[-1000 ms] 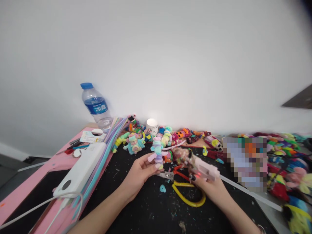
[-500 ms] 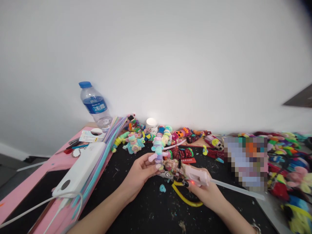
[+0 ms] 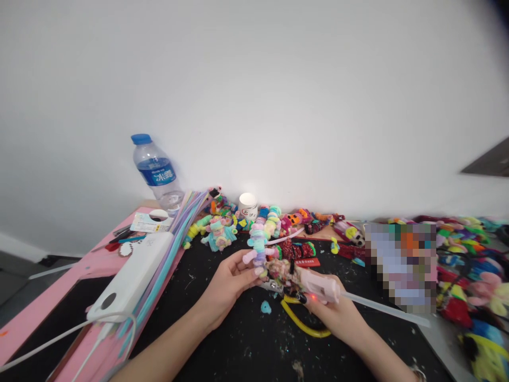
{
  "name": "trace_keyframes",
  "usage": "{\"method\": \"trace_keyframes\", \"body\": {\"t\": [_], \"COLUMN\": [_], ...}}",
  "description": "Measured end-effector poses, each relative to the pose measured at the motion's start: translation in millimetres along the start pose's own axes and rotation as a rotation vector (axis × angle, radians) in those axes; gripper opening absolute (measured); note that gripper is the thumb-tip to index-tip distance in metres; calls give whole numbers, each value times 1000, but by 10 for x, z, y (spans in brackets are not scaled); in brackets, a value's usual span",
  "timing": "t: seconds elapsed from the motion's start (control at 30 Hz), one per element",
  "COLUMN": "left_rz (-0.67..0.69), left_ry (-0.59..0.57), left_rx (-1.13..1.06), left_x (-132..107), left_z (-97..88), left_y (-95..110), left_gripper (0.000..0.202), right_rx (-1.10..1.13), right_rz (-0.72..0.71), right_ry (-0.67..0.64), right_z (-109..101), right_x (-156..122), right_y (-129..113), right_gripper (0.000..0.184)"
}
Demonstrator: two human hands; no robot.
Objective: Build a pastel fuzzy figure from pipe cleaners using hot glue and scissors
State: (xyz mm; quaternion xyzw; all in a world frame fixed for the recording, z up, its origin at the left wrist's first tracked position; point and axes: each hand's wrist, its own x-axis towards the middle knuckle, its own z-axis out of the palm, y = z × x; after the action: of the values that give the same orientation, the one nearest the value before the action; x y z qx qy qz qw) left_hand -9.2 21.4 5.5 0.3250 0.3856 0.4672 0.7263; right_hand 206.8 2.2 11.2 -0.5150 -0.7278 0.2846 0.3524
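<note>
My left hand (image 3: 234, 278) pinches the lower end of a pastel pipe-cleaner figure (image 3: 259, 241), which stands roughly upright with blue, mint and lilac coils. In my right hand (image 3: 328, 305) is a pale pink hot glue gun (image 3: 320, 285), a red light glowing on its side and a long glue stick (image 3: 385, 309) sticking out of its back. The gun's front is crusted with fuzzy, coloured residue and points left, close to the figure's base. Whether the nozzle touches the figure is hard to see. Beneath both hands lie yellow-handled pliers (image 3: 304, 321), partly hidden by the gun.
Finished-looking pipe-cleaner pieces (image 3: 220, 233) line the wall, with a larger heap (image 3: 477, 286) at right. A white paper cup (image 3: 248, 206) stands behind. On the left are a water bottle (image 3: 157, 172), a bundle of pipe cleaners (image 3: 181, 239) and a white power strip (image 3: 131, 278) with cables.
Almost nothing differs. Both hands keep their hold on the figure and glue gun, and the view has shifted very slightly.
</note>
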Motion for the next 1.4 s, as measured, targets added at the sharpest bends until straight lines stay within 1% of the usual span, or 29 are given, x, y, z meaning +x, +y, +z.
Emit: {"method": "trace_keyframes", "body": {"t": [0.17, 0.37, 0.4, 0.47, 0.6, 0.67, 0.73, 0.8, 0.87, 0.93, 1.03, 1.13, 1.27, 1.33, 1.4], "left_rz": [20, 23, 20, 16, 30, 44, 54, 64, 77, 87, 100, 113, 125, 126, 123], "left_ry": [0, -5, 1, 18, 43, 51, 67, 86, 99, 107, 116, 115, 115, 112, 110], "left_rx": [0, -17, -31, -70, -160, -188, -197, -203, -211, -219, -231, -241, -251, -253, -254], "left_x": [6, 10, 11, 13, 25, 34, 44, 53, 62, 72, 87, 92, 90, 89, 88], "left_z": [-7, -25, -30, -41, -67, -81, -92, -100, -105, -106, -107, -111, -116, -117, -119], "left_y": [-5, -5, -4, 1, 20, 24, 19, 8, -2, -4, 4, 10, 5, 2, 1], "left_gripper": [28, 26, 26, 24, 22, 23, 24, 25, 26, 27, 28, 28, 27, 27, 28], "right_rx": [-66, -111, -120, -149, -262, -353, -440, -519, -607, -731, -903, -985, -1000, -993, -987], "right_rz": [-47, -93, -99, -98, 2, 59, 95, 106, 96, 105, 179, 231, 267, 283, 284], "right_ry": [-18, -105, -95, -28, 189, 288, 345, 388, 413, 412, 397, 384, 368, 374, 407], "right_z": [-10, -48, -56, -74, -121, -151, -181, -206, -228, -247, -269, -276, -270, -274, -290], "right_x": [5, 41, 46, 49, 59, 81, 117, 155, 185, 200, 202, 199, 200, 201, 201], "right_y": [-13, -66, -68, -58, 35, 116, 211, 307, 393, 466, 553, 607, 578, 511, 427], "right_gripper": [22, 13, 13, 13, 12, 23, 36, 45, 49, 49, 50, 50, 49, 50, 52]}}
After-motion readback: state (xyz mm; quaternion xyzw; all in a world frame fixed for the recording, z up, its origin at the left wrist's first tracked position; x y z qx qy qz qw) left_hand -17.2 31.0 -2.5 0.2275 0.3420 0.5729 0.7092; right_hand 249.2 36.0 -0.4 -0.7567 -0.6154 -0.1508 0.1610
